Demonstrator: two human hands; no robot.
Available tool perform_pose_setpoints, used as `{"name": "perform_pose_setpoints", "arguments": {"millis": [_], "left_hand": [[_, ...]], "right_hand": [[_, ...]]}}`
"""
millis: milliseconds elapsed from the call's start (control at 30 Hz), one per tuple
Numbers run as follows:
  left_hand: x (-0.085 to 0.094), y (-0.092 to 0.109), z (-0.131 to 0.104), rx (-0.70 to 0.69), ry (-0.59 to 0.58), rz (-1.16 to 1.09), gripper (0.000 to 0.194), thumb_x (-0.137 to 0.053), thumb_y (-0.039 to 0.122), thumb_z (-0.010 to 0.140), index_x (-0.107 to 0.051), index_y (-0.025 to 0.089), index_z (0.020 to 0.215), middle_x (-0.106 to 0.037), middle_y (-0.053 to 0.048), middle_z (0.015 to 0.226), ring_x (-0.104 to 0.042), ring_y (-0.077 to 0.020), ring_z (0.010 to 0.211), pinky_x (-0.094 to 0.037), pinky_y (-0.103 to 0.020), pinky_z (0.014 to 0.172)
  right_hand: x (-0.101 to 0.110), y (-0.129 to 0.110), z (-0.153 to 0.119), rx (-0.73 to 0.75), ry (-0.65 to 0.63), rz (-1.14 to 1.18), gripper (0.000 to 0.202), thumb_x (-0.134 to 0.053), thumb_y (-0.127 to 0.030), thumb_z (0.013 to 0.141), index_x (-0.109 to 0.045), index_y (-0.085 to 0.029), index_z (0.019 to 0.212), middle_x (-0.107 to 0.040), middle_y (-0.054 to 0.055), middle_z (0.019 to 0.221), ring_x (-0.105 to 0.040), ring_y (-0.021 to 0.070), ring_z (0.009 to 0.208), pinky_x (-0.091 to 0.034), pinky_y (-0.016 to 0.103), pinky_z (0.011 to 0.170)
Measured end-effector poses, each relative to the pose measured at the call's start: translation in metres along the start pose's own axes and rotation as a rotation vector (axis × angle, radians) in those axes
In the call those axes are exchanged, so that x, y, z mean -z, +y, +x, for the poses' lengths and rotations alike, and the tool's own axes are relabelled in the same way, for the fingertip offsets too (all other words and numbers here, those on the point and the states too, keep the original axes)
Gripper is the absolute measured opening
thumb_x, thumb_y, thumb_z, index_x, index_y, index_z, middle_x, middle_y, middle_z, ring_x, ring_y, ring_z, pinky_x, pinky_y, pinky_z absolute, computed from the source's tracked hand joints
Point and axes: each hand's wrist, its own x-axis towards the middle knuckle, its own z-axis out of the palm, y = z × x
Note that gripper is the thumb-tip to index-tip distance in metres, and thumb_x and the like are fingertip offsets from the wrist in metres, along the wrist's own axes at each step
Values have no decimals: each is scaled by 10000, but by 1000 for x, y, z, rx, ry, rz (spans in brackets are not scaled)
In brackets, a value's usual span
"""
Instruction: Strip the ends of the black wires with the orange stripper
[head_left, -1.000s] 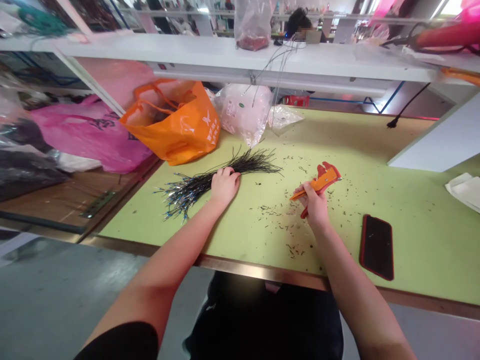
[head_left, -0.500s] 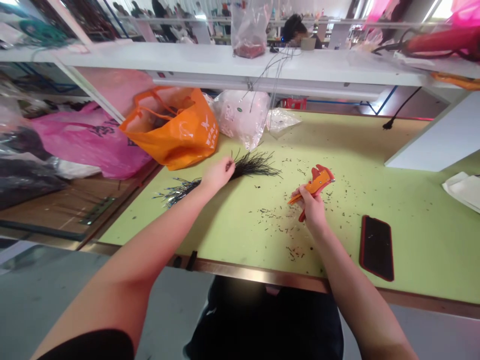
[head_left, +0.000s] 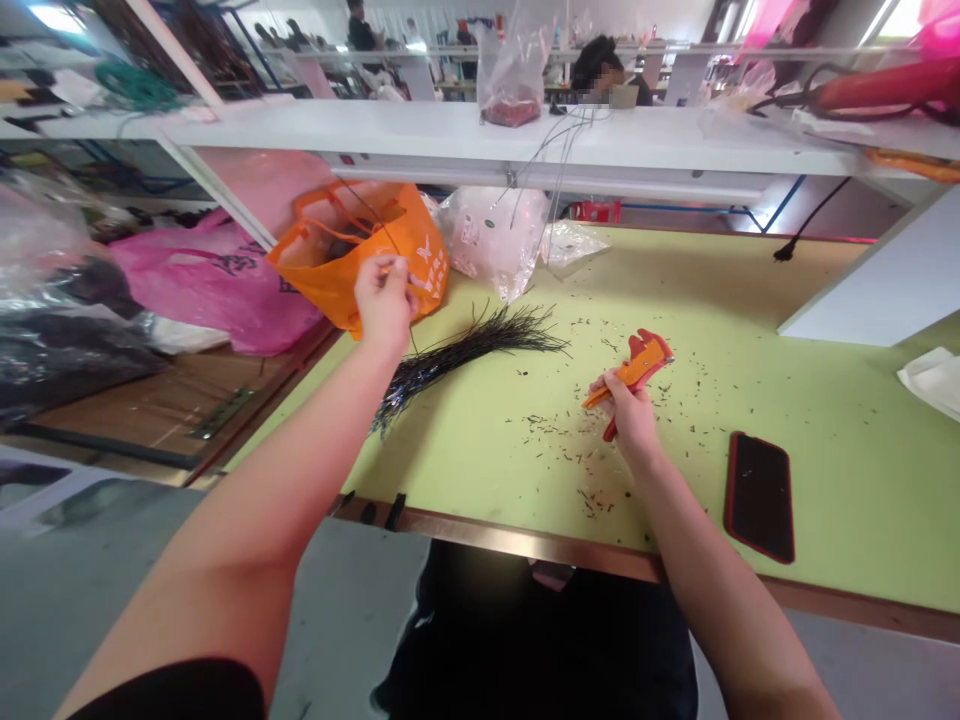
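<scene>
My left hand (head_left: 386, 300) is raised over the table in front of the orange bag, its fingers pinching a thin dark wire (head_left: 367, 210) that slants up to the left. Below it lies a bundle of black wires (head_left: 480, 343), fanned out at its right end and bluish at the left end, which my forearm partly covers. My right hand (head_left: 630, 408) is closed around the handles of an orange and red wire stripper (head_left: 643, 362), jaws pointing up and right. Small dark clippings (head_left: 555, 430) lie scattered around and below the tool.
A phone (head_left: 761, 497) lies right of my right forearm. An orange bag (head_left: 330, 270), a pink bag (head_left: 225, 280) and a clear plastic bag (head_left: 495, 235) stand behind and left. A white shelf (head_left: 420, 130) spans the back, with a person beyond. A black plug (head_left: 785, 250) hangs at right.
My left hand has lifted from the bundle and moved up and left, with a wire in its fingers. The bundle stays on the table. My right hand keeps hold of the wire stripper.
</scene>
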Motion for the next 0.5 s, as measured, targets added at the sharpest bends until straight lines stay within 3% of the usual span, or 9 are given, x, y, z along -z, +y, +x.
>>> {"name": "perform_pose_setpoints", "arguments": {"millis": [133, 233, 367, 433, 500], "left_hand": [[16, 17, 35, 20, 164, -109, 78, -368, 214, 1134, -434, 222, 1092, -518, 92, 706, -278, -58, 454, -165, -224, 475], [32, 20, 61, 63, 171, -25, 98, -297, 242, 1129, -370, 237, 1063, -407, 95, 720, -241, -77, 480, -212, -206, 490], [46, 8, 62, -57, -7, 424, 180, -212, 265, 1131, -367, 234, 1047, -385, 84, 703, -284, -97, 500, -333, -199, 561], [49, -2, 46, -132, -109, 591, 152, -357, 325, 1125, -440, 212, 1066, -490, 60, 704, -431, -114, 560, -419, -234, 657], [51, -11, 29, -254, -312, 900, 178, -568, 376, 1056, -530, 203, 1033, -584, 19, 714, -595, -180, 691, -482, -298, 771]], "right_hand": [[0, 0, 0, 4, 1, 9, 369, -904, -512, 751, -675, -240, 846, -730, 29, 823, -732, 228, 836, -635, 336, 697], [-1, 2, 0, -4, 4, 20, 385, -905, -520, 738, -666, -240, 851, -723, 25, 822, -733, 228, 839, -636, 339, 708], [-3, 4, -1, -6, -6, 31, 372, -900, -507, 741, -674, -243, 873, -723, 20, 837, -736, 219, 848, -635, 328, 722], [-3, 4, -1, -15, -6, 46, 382, -910, -505, 723, -677, -241, 872, -723, 18, 828, -729, 210, 837, -633, 320, 719], [-3, 4, -1, -26, -3, 55, 403, -923, -510, 699, -674, -240, 863, -718, 14, 813, -721, 207, 823, -631, 319, 714]]}}
